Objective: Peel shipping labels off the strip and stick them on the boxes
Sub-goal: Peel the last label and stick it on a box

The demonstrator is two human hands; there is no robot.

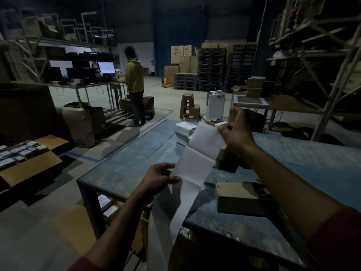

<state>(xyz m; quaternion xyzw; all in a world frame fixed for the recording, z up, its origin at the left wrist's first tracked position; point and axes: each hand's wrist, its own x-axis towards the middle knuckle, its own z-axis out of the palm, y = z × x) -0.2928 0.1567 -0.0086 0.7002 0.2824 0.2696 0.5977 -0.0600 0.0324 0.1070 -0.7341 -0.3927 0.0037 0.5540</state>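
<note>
- The left hand (163,178) pinches the label strip (192,163) low down, fingers curled on its edge, likely to keep it tight
- The right hand (235,132) pinches the top corner, likely to peel a label
- The strip hangs over the table (125,165); a brown box (237,196) waits close by

White label strip (197,153), stretched taut
</note>
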